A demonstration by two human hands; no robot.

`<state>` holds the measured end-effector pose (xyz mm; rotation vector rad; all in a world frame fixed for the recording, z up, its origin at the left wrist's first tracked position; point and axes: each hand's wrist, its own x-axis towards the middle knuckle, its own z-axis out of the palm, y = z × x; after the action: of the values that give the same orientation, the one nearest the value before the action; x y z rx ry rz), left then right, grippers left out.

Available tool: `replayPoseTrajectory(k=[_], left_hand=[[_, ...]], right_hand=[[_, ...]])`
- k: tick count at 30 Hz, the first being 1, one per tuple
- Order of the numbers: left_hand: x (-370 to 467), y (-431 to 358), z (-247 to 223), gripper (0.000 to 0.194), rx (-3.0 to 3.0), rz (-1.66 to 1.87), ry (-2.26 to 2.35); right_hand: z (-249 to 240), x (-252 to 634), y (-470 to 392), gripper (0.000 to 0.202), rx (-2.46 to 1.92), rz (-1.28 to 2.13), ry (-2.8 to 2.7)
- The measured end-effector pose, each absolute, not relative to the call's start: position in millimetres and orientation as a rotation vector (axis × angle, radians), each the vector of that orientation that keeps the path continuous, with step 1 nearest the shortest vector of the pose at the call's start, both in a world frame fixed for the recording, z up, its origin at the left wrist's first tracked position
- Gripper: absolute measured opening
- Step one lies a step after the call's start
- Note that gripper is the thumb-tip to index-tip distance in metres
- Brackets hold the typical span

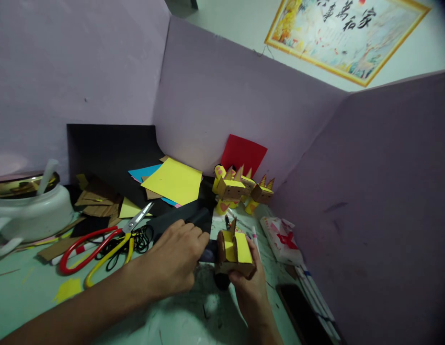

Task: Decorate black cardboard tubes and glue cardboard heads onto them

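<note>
My right hand [253, 287] holds a small brown cardboard box [236, 254] with yellow paper panels and an upright cardboard piece on top. My left hand [181, 254] is closed around a dark tool [209, 251], whose far end meets the left side of the box. What that tool is cannot be made out fully, since my fingers cover much of it. Behind the box stand several yellow and brown cardboard figures [231, 189] with pointed horns. Red-handled scissors [89, 244] and yellow-handled scissors [114, 254] lie left of my left hand.
Yellow sheets [174, 182] lie on blue and black paper [110, 148] at the back. A white pot [35, 215] stands far left beside cardboard scraps [98, 194]. To the right are a tissue pack [283, 239], a phone [303, 314] and white rods [317, 297]. Purple walls enclose the table.
</note>
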<state>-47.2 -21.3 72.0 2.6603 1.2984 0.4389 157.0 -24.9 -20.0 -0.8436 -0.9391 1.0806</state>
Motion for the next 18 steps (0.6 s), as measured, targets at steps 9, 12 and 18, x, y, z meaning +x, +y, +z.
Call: replayPoseTrajectory(k=[9,12,18], left_hand=[[-47.6,-19.2,73.7,0.042,2.65,0.436,1.287],[-47.5,-18.4,72.3,0.047,2.635,0.442,1.292],[-44.1,-12.8,78.1,0.045,2.625,0.468,1.324]], right_hand=[[-7.9,147.1,-30.8,0.079,-0.857,1.053,-0.946],[-7.9,145.4,-29.1,0.081,-0.849,1.047,-0.942],[-16.0,151.6,-22.9,0.081,-0.663,1.166,-0.858]])
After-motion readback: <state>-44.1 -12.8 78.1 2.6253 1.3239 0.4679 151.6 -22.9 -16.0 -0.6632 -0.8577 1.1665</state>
